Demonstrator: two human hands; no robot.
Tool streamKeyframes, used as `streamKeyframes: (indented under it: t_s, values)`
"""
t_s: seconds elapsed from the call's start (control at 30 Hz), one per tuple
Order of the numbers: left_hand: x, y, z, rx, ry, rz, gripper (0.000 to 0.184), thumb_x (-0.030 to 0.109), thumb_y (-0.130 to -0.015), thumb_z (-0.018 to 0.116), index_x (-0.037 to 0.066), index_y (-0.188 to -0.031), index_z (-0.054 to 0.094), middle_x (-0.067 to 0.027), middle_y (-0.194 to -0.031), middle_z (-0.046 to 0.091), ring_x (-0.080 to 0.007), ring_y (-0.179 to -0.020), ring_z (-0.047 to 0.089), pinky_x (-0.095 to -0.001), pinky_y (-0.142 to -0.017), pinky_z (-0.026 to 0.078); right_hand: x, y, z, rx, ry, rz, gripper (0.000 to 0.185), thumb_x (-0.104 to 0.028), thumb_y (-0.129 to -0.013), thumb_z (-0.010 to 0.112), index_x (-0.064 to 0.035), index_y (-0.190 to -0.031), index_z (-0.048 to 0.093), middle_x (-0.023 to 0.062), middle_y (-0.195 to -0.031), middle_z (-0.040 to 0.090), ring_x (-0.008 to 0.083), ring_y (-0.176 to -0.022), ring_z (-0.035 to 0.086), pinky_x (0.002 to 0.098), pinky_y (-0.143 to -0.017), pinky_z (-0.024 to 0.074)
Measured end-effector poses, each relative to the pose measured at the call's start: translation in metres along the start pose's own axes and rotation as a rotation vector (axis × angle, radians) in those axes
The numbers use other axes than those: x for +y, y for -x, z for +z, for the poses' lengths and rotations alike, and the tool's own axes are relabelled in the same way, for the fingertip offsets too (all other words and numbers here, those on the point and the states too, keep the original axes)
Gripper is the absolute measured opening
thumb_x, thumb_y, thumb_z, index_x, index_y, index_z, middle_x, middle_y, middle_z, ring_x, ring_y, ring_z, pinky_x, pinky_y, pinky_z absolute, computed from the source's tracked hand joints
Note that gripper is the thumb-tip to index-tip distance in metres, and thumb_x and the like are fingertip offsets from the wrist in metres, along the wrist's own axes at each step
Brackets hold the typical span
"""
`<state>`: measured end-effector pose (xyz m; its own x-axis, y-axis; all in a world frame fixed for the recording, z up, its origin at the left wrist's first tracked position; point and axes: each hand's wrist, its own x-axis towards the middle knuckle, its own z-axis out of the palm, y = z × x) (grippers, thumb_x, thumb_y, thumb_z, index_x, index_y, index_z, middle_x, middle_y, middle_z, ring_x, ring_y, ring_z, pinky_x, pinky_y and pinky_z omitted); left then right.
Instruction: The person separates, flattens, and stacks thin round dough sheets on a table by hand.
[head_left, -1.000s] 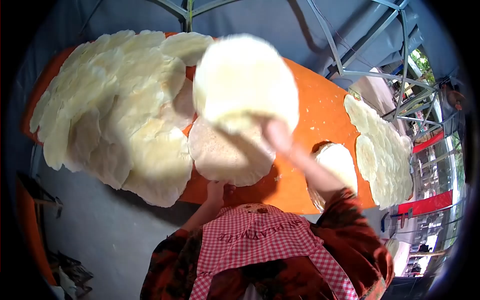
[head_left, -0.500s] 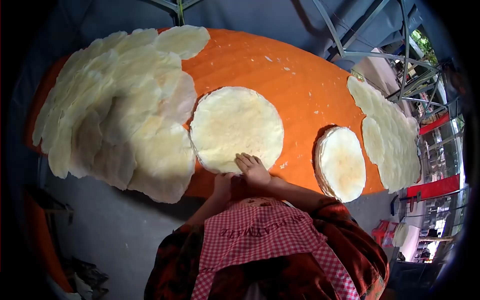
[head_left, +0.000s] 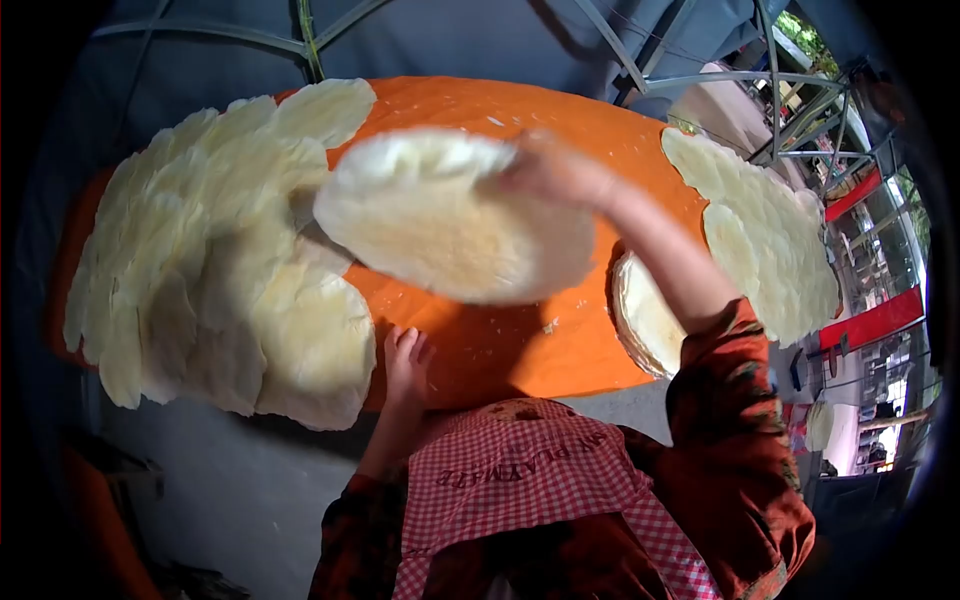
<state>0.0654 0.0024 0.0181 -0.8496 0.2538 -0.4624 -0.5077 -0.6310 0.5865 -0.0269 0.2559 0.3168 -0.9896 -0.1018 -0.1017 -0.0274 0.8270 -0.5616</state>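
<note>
Pinching pale disc point(head_left: 440, 235), right fingers point(head_left: 522, 172); left fingers point(head_left: 407, 342) spread between overlapping discs point(head_left: 225, 270) and stack point(head_left: 645, 318)

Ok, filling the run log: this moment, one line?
right hand: holds pale round sheet(s) | left hand: empty, at orange table

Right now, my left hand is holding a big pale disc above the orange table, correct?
Not quite: the head view shows your right hand gripping the big pale disc above the orange table. Your left hand is near the table's near edge, apart from the disc.
</note>
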Motion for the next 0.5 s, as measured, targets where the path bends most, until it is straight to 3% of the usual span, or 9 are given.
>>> streamKeyframes:
  t_s: [0.1,0.2,0.27,0.3,0.33,0.37,0.4,0.43,0.5]
  values:
    - [0.016,0.003,0.025,-0.167,0.056,0.084,0.066,0.026,-0.089,0.061,0.013,-0.142,0.023,-0.0081,-0.141,0.034,-0.025,-0.127,0.038,-0.0448,-0.102,0.033,0.003,-0.001,-0.056,0.028,-0.074,0.069,0.042,-0.03,-0.078,0.071,-0.0011,-0.108,0.067,0.013,-0.101,0.069,0.023,-0.089,0.066,0.034,-0.081,0.053]
    - [0.013,-0.004,0.025,-0.218,0.107,0.085,0.058,0.02,-0.088,0.061,0.005,-0.136,0.033,-0.0115,-0.134,0.044,-0.0261,-0.12,0.046,-0.0413,-0.098,0.039,0.088,-0.025,-0.04,-0.058,-0.011,0.143,0.046,-0.029,-0.076,0.075,0.0005,-0.11,0.066,0.0136,-0.108,0.066,0.0227,-0.095,0.064,0.0334,-0.085,0.0518]
    - [-0.004,-0.023,0.0,-0.224,0.077,0.087,0.05,0.016,-0.087,0.06,0.001,-0.131,0.04,-0.0128,-0.126,0.052,-0.0256,-0.111,0.053,-0.0386,-0.093,0.043,0.164,-0.022,0.004,-0.217,-0.582,0.331,0.043,-0.029,-0.075,0.077,0.0002,-0.105,0.066,0.0123,-0.111,0.065,0.0231,-0.101,0.062,0.0359,-0.086,0.0513]
    - [-0.015,-0.029,-0.012,-0.122,-0.016,0.079,0.046,0.014,-0.087,0.06,0.0,-0.128,0.044,-0.0129,-0.121,0.055,-0.0251,-0.106,0.055,-0.038,-0.09,0.044,0.215,-0.019,0.043,-0.199,-0.795,0.429,0.04,-0.03,-0.074,0.079,-0.0009,-0.1,0.067,0.0089,-0.1,0.066,0.0208,-0.089,0.063,0.0348,-0.077,0.0527]
    - [-0.027,-0.034,-0.024,-0.017,-0.106,0.073,0.043,0.011,-0.086,0.06,-0.002,-0.124,0.047,-0.0129,-0.116,0.057,-0.0246,-0.102,0.057,-0.0374,-0.088,0.045,0.273,-0.016,0.081,-0.174,-0.697,0.643,0.04,-0.028,-0.073,0.08,-0.0029,-0.101,0.066,0.006,-0.09,0.064,0.0182,-0.076,0.061,0.0348,-0.067,0.0513]
    - [-0.033,-0.037,-0.029,0.087,-0.195,0.071,0.039,0.009,-0.085,0.06,-0.003,-0.121,0.05,-0.0129,-0.111,0.06,-0.0241,-0.097,0.059,-0.0367,-0.085,0.047,0.312,-0.002,0.12,-0.18,-0.842,0.704,0.041,-0.027,-0.073,0.08,-0.0048,-0.104,0.064,0.003,-0.082,0.062,0.0159,-0.066,0.056,0.0328,-0.057,0.0469]
    - [-0.031,-0.036,-0.025,0.126,-0.279,0.087,0.035,0.007,-0.084,0.06,-0.004,-0.117,0.052,-0.0129,-0.107,0.061,-0.0243,-0.093,0.059,-0.0377,-0.083,0.047,0.317,0.021,0.14,-0.153,-0.91,0.726,0.044,-0.026,-0.072,0.081,-0.0043,-0.107,0.063,0.002,-0.08,0.063,0.0159,-0.065,0.057,0.0321,-0.053,0.0449]
    - [-0.032,-0.044,-0.03,0.103,-0.283,0.122,0.035,0.007,-0.084,0.06,-0.004,-0.117,0.052,-0.0131,-0.108,0.061,-0.0247,-0.094,0.059,-0.0377,-0.083,0.047,0.311,0.034,0.157,0.06,-0.949,0.713,0.045,-0.023,-0.072,0.08,-0.0017,-0.107,0.062,0.0023,-0.078,0.064,0.016,-0.064,0.058,0.0311,-0.05,0.0433]
    - [-0.041,-0.054,-0.048,0.075,-0.286,0.169,0.036,0.007,-0.084,0.06,-0.003,-0.117,0.051,-0.0136,-0.108,0.06,-0.0256,-0.096,0.059,-0.0379,-0.083,0.047,0.32,0.043,0.167,0.013,-1.073,0.724,0.046,-0.021,-0.073,0.079,0.0028,-0.107,0.06,0.0054,-0.077,0.064,0.0173,-0.059,0.057,0.0322,-0.047,0.0433]
